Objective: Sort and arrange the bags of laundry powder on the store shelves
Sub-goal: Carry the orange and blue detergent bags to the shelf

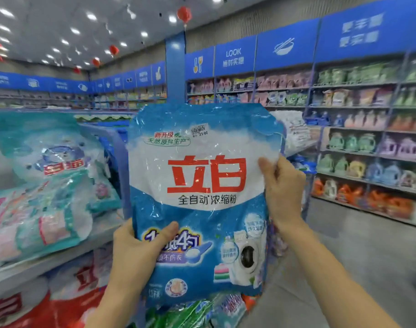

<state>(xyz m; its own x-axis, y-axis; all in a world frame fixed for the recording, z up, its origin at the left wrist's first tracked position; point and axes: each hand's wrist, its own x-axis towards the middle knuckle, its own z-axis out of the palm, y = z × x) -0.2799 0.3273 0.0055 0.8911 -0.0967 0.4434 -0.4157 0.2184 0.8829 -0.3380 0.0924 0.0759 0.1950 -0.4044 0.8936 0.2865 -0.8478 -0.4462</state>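
From the head camera, a big blue bag of laundry powder point(202, 197) is held up in the air, right in the middle and near the person, with its front facing us. The left hand point(140, 247) grips its bottom left part, thumb on the front. The right hand point(282, 188) pinches its right edge higher up. On the left, a grey shelf point(43, 263) holds teal bags point(48, 176). Far right, wall shelves point(358, 129) hold many colourful bottles.
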